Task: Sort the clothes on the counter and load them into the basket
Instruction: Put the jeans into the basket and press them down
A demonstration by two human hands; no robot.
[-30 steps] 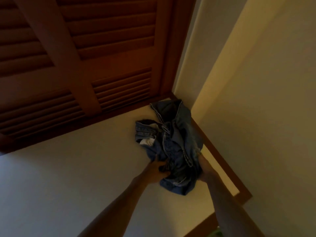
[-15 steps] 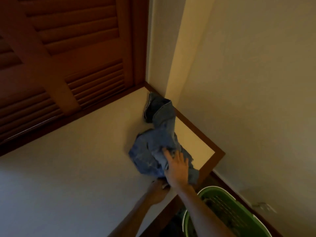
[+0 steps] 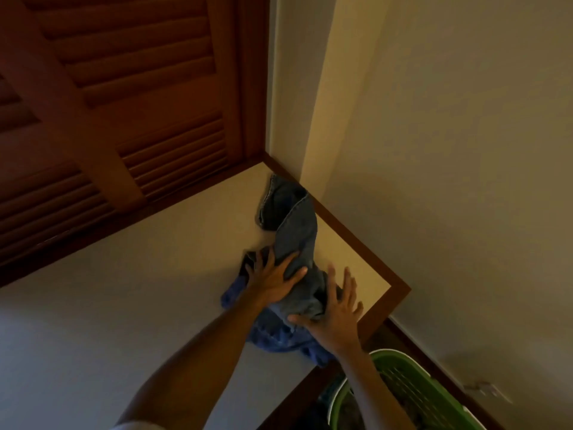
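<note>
A bundle of blue denim jeans [image 3: 296, 231] lies on the pale counter [image 3: 124, 305] near its right corner, one leg trailing back toward the wall. My left hand [image 3: 273, 279] lies flat on the bundle's left side, fingers spread. My right hand [image 3: 333, 311] presses on its right side, fingers splayed, thumb on the cloth. Neither hand is closed around the denim. A green slatted basket [image 3: 403, 383] stands below the counter's front right corner, partly hidden by my right forearm.
A dark wooden louvred door [image 3: 124, 103] rises behind the counter. A plain wall [image 3: 449, 150] runs along the right. The counter has a brown wooden rim [image 3: 372, 252]. A wall socket [image 3: 490, 391] sits low beside the basket.
My left hand came from under the bundle's near edge onto its top. My right hand slid to the right side. The jeans have been gathered closer to the counter's front edge.
</note>
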